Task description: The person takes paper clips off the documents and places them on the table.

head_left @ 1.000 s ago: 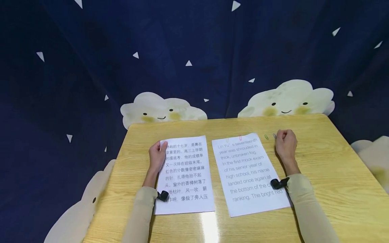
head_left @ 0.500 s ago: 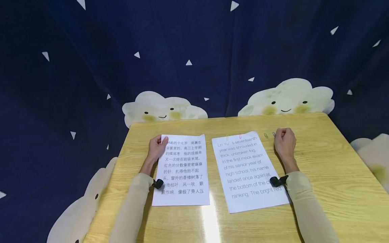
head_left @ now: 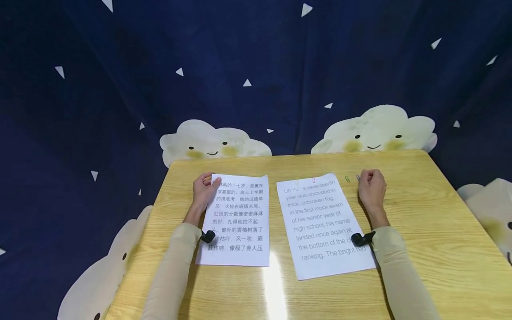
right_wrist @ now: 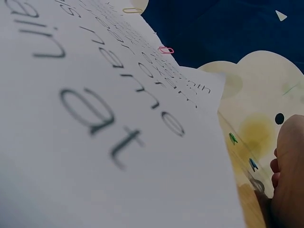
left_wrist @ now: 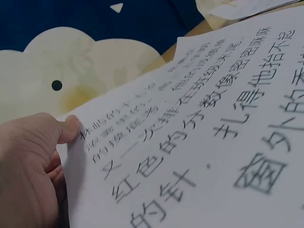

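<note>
A cloud-patterned dark blue curtain (head_left: 240,44) is hung behind the wooden table (head_left: 440,266). About the table's middle, an English sheet (head_left: 320,222) is laid askew; nearer the left edge, a Chinese sheet (head_left: 244,224) is placed. The latter's far left corner is pinched between thumb and fingers by the left hand (head_left: 204,191). Toward the table's far right corner, the right hand (head_left: 373,189) is kept curled; whether anything is held inside cannot be told. A yellow clip (head_left: 297,182) and a red clip (head_left: 314,180) are set at the English sheet's far edge; a green clip (right_wrist: 233,138) and a blue clip (right_wrist: 253,165) are seen near the right hand.
</note>
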`<move>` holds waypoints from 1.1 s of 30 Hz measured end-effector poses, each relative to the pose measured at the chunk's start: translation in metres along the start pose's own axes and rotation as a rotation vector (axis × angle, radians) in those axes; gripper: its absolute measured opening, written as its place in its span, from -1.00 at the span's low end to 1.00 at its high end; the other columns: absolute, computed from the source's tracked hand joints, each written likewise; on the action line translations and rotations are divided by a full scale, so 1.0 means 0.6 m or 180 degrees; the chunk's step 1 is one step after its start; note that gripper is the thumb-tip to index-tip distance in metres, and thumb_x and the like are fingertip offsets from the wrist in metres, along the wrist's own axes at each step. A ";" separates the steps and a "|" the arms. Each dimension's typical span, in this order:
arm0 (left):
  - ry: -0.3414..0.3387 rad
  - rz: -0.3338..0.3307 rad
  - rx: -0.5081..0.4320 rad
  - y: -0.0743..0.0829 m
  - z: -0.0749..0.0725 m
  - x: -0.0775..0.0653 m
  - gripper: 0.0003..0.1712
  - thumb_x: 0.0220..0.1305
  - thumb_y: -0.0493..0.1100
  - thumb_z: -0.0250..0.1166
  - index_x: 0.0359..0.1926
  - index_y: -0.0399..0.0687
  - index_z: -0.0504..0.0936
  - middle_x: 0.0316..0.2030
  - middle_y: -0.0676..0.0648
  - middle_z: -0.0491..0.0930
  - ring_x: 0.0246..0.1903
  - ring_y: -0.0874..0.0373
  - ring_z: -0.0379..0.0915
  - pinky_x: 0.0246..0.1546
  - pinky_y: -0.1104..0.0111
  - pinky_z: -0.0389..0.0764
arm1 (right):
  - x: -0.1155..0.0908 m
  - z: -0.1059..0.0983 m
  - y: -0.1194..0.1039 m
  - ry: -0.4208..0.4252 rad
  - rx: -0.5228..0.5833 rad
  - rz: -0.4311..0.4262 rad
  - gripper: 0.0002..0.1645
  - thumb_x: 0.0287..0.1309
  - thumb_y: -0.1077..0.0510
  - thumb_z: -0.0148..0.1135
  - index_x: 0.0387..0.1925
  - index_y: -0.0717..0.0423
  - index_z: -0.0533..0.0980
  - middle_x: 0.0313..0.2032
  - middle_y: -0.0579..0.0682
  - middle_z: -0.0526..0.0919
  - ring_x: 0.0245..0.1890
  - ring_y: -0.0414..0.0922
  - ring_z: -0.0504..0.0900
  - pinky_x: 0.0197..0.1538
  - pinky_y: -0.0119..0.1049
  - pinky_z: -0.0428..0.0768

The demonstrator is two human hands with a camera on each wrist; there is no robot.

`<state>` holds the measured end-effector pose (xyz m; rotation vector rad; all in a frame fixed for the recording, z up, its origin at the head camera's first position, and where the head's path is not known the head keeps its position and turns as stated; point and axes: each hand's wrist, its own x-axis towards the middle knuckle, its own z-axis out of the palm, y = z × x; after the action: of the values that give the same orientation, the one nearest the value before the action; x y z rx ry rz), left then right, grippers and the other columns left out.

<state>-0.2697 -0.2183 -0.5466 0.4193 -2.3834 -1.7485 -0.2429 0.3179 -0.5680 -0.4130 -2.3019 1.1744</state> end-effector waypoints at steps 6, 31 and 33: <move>0.0112 0.0525 0.0510 0.012 0.011 -0.016 -0.38 0.36 -0.26 0.42 0.39 -0.21 0.46 -0.03 -0.28 0.59 -0.12 -0.03 0.49 -0.07 0.26 0.51 | 0.000 -0.002 -0.002 0.0048 0.0036 -0.0023 -0.47 0.59 0.00 -0.13 -0.09 0.45 0.49 -0.25 0.28 0.49 -0.18 0.22 0.46 -0.09 -0.01 0.34; -0.1154 0.1404 0.0724 0.120 0.221 -0.170 -0.62 0.46 -0.32 0.25 0.19 -0.50 0.59 -0.14 -0.25 0.73 -0.16 -0.04 0.68 -0.07 0.22 0.70 | -0.020 -0.012 -0.003 0.0011 0.0198 0.0066 -0.49 0.58 -0.04 -0.09 -0.04 0.38 0.50 -0.28 0.20 0.51 -0.28 0.02 0.43 -0.19 -0.25 0.34; -0.1257 0.1264 0.0766 0.121 0.225 -0.174 -0.56 0.47 -0.29 0.25 0.24 -0.51 0.55 -0.10 -0.26 0.72 -0.10 -0.04 0.67 0.02 0.18 0.69 | -0.023 -0.009 0.001 0.0002 0.0187 0.0078 -0.50 0.58 -0.03 -0.08 -0.04 0.38 0.50 -0.28 0.20 0.52 -0.28 0.02 0.44 -0.19 -0.25 0.35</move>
<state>-0.2192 -0.0427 -0.5148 -0.3926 -2.7066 -1.4752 -0.2287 0.3152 -0.5700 -0.4208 -2.2617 1.2503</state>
